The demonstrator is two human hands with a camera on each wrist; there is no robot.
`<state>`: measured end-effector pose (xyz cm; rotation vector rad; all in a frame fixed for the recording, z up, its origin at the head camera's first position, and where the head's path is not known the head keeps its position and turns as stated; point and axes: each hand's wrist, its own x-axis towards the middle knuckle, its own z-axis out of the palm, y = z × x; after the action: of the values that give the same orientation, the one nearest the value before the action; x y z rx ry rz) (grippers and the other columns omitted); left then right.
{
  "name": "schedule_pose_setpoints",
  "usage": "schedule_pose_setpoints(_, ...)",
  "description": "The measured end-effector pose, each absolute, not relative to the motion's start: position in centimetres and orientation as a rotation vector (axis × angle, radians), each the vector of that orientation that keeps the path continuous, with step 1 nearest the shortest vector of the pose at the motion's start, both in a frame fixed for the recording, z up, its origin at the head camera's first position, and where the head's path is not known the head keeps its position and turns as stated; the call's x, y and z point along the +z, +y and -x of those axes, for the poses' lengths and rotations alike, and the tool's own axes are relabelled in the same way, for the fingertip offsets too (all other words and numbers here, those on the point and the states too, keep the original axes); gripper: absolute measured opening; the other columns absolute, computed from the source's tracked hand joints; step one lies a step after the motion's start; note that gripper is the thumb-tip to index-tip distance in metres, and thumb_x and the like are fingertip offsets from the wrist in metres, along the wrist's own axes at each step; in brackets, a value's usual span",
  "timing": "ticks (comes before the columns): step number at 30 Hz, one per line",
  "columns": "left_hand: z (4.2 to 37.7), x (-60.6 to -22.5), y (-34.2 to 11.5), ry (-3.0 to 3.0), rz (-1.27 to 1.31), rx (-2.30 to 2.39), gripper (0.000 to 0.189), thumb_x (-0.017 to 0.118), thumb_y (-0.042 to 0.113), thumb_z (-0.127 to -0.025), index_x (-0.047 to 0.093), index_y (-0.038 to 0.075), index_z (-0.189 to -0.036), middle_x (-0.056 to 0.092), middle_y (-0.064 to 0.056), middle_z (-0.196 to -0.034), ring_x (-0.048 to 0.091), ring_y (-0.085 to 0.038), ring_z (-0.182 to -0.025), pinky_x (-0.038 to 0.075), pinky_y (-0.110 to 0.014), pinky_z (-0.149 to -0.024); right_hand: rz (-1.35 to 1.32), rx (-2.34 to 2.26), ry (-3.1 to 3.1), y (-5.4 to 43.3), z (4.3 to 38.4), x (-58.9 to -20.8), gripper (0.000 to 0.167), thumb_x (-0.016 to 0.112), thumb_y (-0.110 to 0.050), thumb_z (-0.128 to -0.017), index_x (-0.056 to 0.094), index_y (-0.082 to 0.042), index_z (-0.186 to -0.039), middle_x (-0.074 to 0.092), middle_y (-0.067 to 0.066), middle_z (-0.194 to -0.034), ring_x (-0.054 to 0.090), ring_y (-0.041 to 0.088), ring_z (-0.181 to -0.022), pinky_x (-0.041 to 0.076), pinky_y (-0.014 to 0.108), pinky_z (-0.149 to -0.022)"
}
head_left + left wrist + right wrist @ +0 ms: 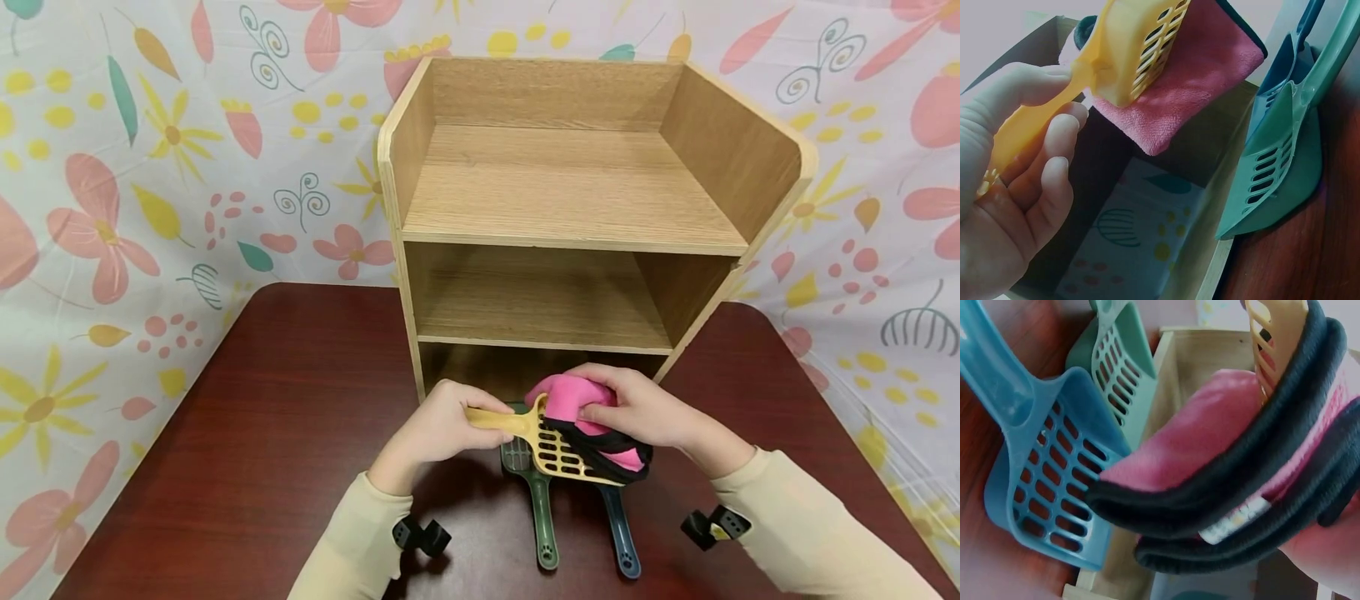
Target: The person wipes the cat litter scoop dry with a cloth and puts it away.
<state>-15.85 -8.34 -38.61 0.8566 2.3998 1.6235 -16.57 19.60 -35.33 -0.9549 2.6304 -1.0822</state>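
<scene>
- So the left hand [446,425] has the yellow scoop [527,427] by its handle, thumb on one side and fingers curled in on the other, no slack in that grip.
- The scoop's slotted head sticks out from that grip toward the person's right, ending up between the two hands, held up above the other scoops.
- The right hand [652,408] has a pinch on the pink cloth [567,397], the one with black edging. Thumb and fingers are closed down on the fabric, though the right wrist view doesn't really show the fingertips.
- That cloth is bunched against the yellow scoop, covering part of the head on the right hand's side. A little white tag [1235,520] pokes out by its black edging.
- Below the left hand's grip and a bit to its right there's a green scoop [542,512], handle pointing back at the person.
- Below the right hand's grip, slightly left, there's a blue scoop [619,533], its handle pointing the same way.
- Just beyond both grips stands a wooden shelf unit [562,187] on the dark red table [285,433].
- Behind everything hangs a flowery backdrop [247,192].
</scene>
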Motion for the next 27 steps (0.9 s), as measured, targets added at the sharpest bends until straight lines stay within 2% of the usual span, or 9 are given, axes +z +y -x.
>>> schedule_pose_setpoints(6, 15.6, -38.4, -8.1, 2.375, -0.908, 1.555, 0.017, 0.079, 0.012, -0.071, 0.077, 0.012, -0.087, 0.07, 0.0, -0.074, 0.053, -0.002, -0.062, 0.046, -0.018, -0.054, 1.079, -1.029, 2.541, 18.4, 16.6, -35.2, 0.043, 0.061, 0.001, -0.084, 0.06, -0.02, -0.121, 0.065, -0.007, -0.103, 0.055, 0.007, -0.084, 0.048, 0.02, -0.069)
schedule_pose_setpoints(12, 15.1, -38.0, -7.8, 2.407, -0.983, 1.463, 0.018, 0.079, 0.011, -0.07, 0.077, 0.014, -0.087, 0.071, 0.002, -0.074, 0.051, 0.0, -0.059, 0.045, -0.016, -0.053, 1.189, -0.961, 2.435, 17.6, 16.6, -35.1, 0.045, 0.06, 0.001, -0.086, 0.059, -0.02, -0.125, 0.064, -0.007, -0.111, 0.054, 0.006, -0.087, 0.047, 0.019, -0.071)
schedule_pose_setpoints(16, 14.9, -37.9, -7.8, 2.436, -1.078, 1.414, 0.018, 0.078, 0.011, -0.071, 0.077, 0.012, -0.089, 0.072, 0.001, -0.077, 0.051, 0.003, -0.06, 0.045, -0.014, -0.053, 1.143, -0.866, 2.462, 17.5, 16.5, -34.9, 0.04, 0.062, -0.003, -0.085, 0.059, -0.019, -0.121, 0.064, -0.008, -0.103, 0.052, 0.004, -0.084, 0.045, 0.019, -0.072)
schedule_pose_setpoints(21, 15.0, -38.2, -7.6, 2.51, -1.18, 1.368, 0.017, 0.078, 0.013, -0.072, 0.077, 0.012, -0.089, 0.072, 0.002, -0.076, 0.051, 0.005, -0.061, 0.046, -0.012, -0.054, 1.072, -0.781, 2.605, 17.6, 16.1, -35.2, 0.031, 0.063, -0.006, -0.083, 0.059, -0.016, -0.112, 0.059, -0.01, -0.084, 0.046, 0.003, -0.069, 0.043, 0.019, -0.063)
schedule_pose_setpoints(27, 14.9, -38.3, -7.4, 2.574, -1.273, 1.358, 0.017, 0.079, 0.015, -0.073, 0.077, 0.01, -0.09, 0.073, 0.001, -0.079, 0.054, 0.004, -0.064, 0.046, -0.01, -0.057, 1.085, -0.719, 2.765, 18.2, 15.6, -35.5, 0.03, 0.064, -0.009, -0.081, 0.06, -0.016, -0.111, 0.057, -0.012, -0.082, 0.044, 0.003, -0.068, 0.041, 0.018, -0.061)
